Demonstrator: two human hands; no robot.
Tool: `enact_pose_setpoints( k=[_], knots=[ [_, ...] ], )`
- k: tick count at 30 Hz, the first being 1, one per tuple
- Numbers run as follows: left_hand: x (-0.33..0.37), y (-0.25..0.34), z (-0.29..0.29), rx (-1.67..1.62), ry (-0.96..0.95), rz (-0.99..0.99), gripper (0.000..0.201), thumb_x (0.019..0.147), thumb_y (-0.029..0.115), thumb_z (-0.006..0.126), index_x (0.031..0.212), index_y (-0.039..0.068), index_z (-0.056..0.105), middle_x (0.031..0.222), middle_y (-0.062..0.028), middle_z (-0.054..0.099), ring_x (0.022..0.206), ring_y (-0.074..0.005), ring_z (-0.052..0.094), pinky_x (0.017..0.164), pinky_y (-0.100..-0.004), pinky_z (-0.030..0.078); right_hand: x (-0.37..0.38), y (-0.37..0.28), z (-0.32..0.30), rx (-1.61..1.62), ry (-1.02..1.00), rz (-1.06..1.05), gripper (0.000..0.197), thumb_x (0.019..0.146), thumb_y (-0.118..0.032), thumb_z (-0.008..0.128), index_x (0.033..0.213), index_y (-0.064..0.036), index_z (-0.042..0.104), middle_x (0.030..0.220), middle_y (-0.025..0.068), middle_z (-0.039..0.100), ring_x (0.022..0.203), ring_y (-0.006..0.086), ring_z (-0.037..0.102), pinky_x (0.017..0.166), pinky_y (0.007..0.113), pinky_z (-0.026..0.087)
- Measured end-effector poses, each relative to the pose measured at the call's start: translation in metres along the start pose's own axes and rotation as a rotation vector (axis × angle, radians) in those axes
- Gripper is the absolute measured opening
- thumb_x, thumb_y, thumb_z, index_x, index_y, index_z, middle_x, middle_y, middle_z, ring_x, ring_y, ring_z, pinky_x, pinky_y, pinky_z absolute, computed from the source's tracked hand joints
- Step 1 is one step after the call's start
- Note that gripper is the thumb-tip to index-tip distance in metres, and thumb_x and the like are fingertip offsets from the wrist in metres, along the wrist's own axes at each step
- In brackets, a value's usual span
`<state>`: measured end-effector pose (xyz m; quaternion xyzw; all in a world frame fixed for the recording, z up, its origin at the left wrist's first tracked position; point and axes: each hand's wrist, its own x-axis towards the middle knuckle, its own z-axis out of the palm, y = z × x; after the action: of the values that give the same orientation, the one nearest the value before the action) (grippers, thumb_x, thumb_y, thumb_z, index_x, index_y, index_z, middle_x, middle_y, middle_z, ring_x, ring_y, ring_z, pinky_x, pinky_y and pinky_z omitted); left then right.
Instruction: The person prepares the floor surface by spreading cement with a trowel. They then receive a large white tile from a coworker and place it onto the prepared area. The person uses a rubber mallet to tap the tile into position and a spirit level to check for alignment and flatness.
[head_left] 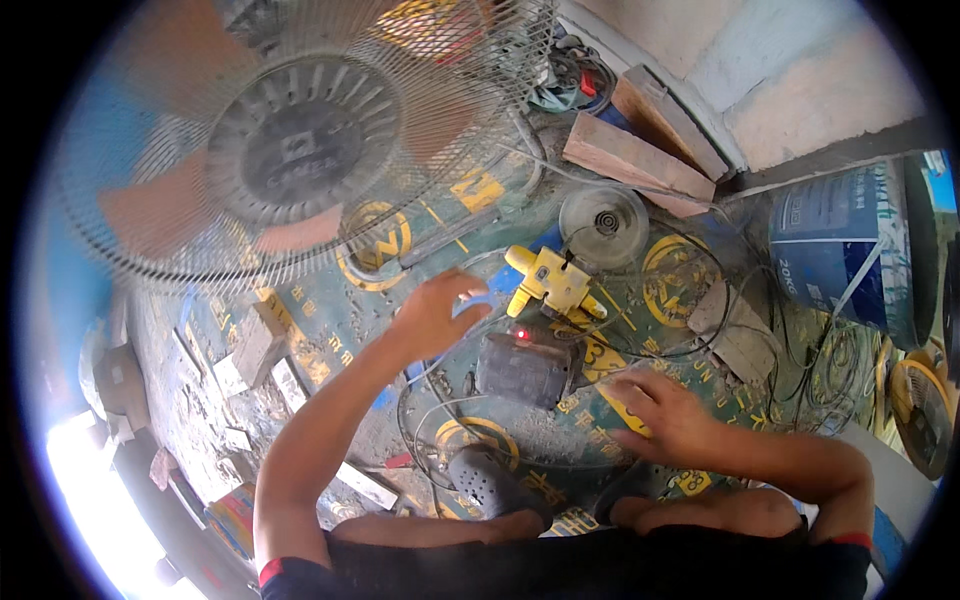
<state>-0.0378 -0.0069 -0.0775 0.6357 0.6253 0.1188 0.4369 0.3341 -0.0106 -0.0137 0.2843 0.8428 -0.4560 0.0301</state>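
Note:
My left hand (438,318) hovers just left of a yellow cross-shaped device (552,282), thumb and fingers apart and nothing seen in them. Something blue (490,290) shows past its fingertips; whether they touch it I cannot tell. Below the yellow device lies a dusty dark block (524,370) with a lit red light on its upper edge. My right hand (665,415) is to the right of this block, slightly blurred, fingers loosely extended and holding nothing visible. Beyond the yellow device is a round grey disc (604,226) with a dark hub.
A large caged fan (310,140) fills the upper left. Wooden blocks (640,165) lean near the wall, and a blue bucket (835,245) lies at right. Black cables (735,300) loop over the dirty printed sheet (330,330). Wood offcuts (258,345) lie at left.

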Motion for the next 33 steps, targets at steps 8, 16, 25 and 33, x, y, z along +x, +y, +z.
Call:
enact_pose_setpoints(
  k=[8,16,25,33],
  knots=[
    [-0.123,0.165,-0.081,-0.04,0.046,0.095,0.026,0.082,0.012,0.074,0.106,0.004,0.07,0.089,-0.0134,0.068,0.085,-0.0335,0.065,0.079,-0.0428,0.053,-0.12,-0.126,-0.186,0.113,-0.177,0.128,0.048,0.076,-0.034,0.082,0.116,-0.0101,0.069,0.114,0.0167,0.065,0.103,0.0333,0.065,0.091,0.046,0.05],
    [-0.229,0.231,-0.074,0.179,0.098,0.036,0.014,0.079,0.011,0.072,0.093,0.008,0.07,0.085,-0.0125,0.067,0.08,-0.0349,0.064,0.075,-0.0448,0.051,-0.186,-0.154,-0.123,0.286,0.538,0.603,0.026,0.083,-0.021,0.069,0.106,-0.0086,0.069,0.114,0.0149,0.066,0.106,0.0373,0.063,0.09,0.045,0.052],
    [-0.301,0.254,-0.018,0.866,-0.295,-0.002,0.021,0.084,0.023,0.056,0.077,0.007,0.068,0.082,-0.0133,0.068,0.078,-0.0343,0.066,0.066,-0.0489,0.051,-0.329,-0.272,-0.048,0.012,0.622,1.133,0.041,0.086,-0.034,0.063,0.12,-0.011,0.065,0.123,0.0226,0.061,0.107,0.0424,0.061,0.093,0.051,0.048],
    [-0.311,0.419,-0.036,0.58,-0.539,0.342,0.039,0.088,0.027,0.063,0.116,0.0,0.066,0.118,-0.0284,0.063,0.11,-0.0466,0.059,0.096,-0.0524,0.046,-0.461,-0.371,-0.015,0.963,0.529,1.146,0.082,0.092,-0.062,0.05,0.145,-0.0008,0.043,0.143,0.0296,0.047,0.13,0.0453,0.048,0.11,0.047,0.038]
  ],
)
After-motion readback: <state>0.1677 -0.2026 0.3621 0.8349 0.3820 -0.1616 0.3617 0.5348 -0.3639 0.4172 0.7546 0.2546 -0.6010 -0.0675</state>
